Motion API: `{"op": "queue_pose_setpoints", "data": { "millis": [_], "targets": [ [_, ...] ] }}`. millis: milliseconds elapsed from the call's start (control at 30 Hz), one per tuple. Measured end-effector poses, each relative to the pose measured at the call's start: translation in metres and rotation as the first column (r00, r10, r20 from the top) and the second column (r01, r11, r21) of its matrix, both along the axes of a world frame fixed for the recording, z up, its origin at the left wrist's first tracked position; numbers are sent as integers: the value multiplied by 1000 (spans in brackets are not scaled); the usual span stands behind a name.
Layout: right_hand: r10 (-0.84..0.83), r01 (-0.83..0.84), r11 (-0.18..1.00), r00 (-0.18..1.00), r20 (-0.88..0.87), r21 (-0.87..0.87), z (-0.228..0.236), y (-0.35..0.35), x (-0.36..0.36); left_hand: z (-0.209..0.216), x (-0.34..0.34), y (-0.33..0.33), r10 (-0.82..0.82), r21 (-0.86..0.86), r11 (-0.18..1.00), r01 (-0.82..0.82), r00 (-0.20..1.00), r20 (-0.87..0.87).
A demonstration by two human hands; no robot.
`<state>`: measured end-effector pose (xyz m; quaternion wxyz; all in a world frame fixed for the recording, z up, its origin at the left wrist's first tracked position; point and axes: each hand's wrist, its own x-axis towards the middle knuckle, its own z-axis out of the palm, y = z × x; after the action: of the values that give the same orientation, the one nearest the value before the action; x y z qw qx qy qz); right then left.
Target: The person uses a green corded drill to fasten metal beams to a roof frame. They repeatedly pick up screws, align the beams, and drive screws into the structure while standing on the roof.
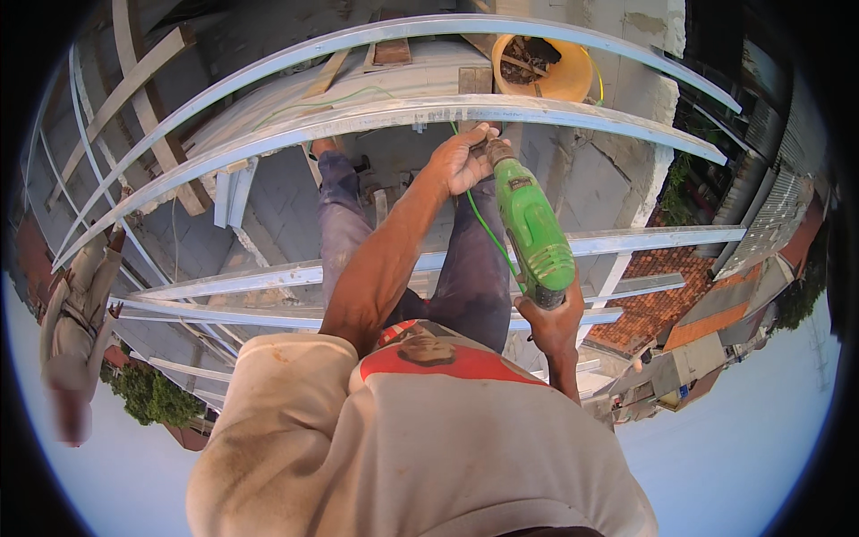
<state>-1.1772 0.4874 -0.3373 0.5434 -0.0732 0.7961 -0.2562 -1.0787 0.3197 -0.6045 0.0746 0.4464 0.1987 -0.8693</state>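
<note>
My right hand is wrapped round the rear grip of a green power drill. The drill points away from me, its dark chuck close to a silver metal beam. Beside the chuck, just below that beam, my left hand has its fingers pinched together; whatever lies between them is too small to make out. The drill's tip and the fingertips overlap, so contact with the beam cannot be judged. A green cord runs down past the drill.
Several metal beams cross around me, one farther off. A yellow bucket of debris stands beyond the near beam, by a concrete wall. Wooden planks cross at the far left. Another person is at the left.
</note>
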Motion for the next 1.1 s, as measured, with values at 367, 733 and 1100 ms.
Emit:
{"op": "queue_pose_setpoints", "data": {
  "millis": [367, 733, 1100],
  "targets": [
    [-16, 18, 1000, 994, -106, 14, -14, -11, -28, -17, -51, 10, -189, -89, 977, 195, 979, 76],
    [44, -37, 997, 992, -121, 61, -27, -29, -43, -30, -68, 21, 41, -47, 998, -35, 991, 131],
    [258, -247, 964, 958, -124, 102, -28, -55, -58, 68, -75, -4, -34, 62, 998, 28, 994, 104]
  ]
}}
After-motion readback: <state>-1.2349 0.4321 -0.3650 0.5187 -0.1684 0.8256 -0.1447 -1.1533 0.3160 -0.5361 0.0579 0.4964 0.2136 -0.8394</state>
